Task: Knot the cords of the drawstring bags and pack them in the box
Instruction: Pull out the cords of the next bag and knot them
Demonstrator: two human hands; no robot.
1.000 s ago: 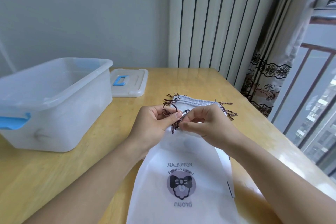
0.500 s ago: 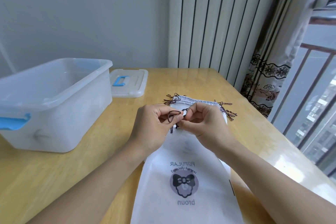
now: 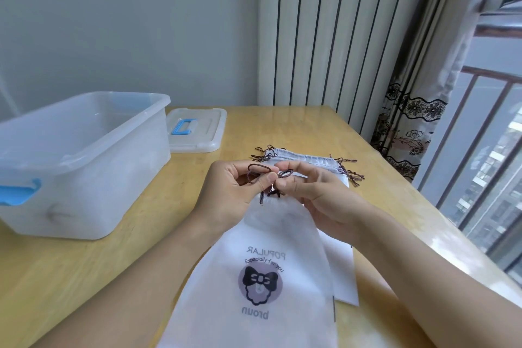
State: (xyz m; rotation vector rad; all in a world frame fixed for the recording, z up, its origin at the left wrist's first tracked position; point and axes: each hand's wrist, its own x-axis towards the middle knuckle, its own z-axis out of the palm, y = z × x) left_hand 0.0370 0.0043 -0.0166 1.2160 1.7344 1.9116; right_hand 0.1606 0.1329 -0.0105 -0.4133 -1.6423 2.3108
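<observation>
Head view: both hands work a brown cord at the mouth of a white bag.
The left hand [image 3: 236,188] and right hand [image 3: 316,195] each pinch the cord [image 3: 262,175] in curled fingers above the drawstring bag [image 3: 254,277] lying on the tabletop [image 3: 84,271]; the clear box [image 3: 84,161] stands well left.

Print on top drawstring bag [image 3: 254,277], upside down to cam.
Reads "POPULAR", "Especially for you", then "broun" by the bow logo; logo's inner chars too small to tell. No other legible txt.

Wood table [image 3: 84,277]; curtain [image 3: 418,127]; radiator [image 3: 319,37] behind.
</observation>
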